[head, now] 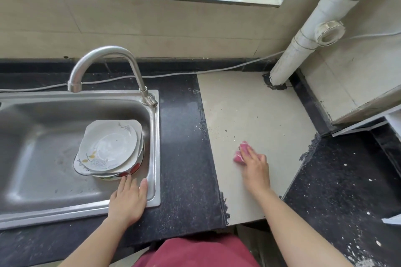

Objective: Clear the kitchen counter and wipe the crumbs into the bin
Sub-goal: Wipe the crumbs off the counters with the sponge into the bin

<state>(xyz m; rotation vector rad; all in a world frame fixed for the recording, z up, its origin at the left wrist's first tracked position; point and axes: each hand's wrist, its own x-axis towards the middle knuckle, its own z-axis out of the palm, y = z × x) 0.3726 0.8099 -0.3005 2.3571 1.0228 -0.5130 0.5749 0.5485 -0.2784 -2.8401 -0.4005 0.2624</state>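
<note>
Across the lower and left part of the frame runs the dark speckled counter [184,136], with the steel sink [32,128] set into it at the left and a pale slab [260,110] laid over it at the centre right. A white pipe [303,39] comes down to the slab's far corner at the upper right, and a curved tap [104,54] arches over the sink. A thin cable [173,75] trails along the back wall.

Inside the sink, a stack of plates [108,147] sits on a bowl. It looks breakable and probably wet-slick, so it is best lifted from underneath if it has to move.

The left hand [128,197] rests at the sink's near right corner, fingers straight and holding nothing, its tips just beside the stack.

The right hand [255,167] is on the slab with its fingers bent over a pink sponge [239,154], holding it down against the surface. The thumb is hidden. The sponge looks soft and light. It should squash flat under the palm, so a grip over the top suits sweeping.

Crumbs [217,130] lie scattered just beyond the sponge, towards the slab's left edge. Nothing stands between the two. The raised slab edge and its ragged dark sealant may well catch some crumbs. No bin is in view.
</note>
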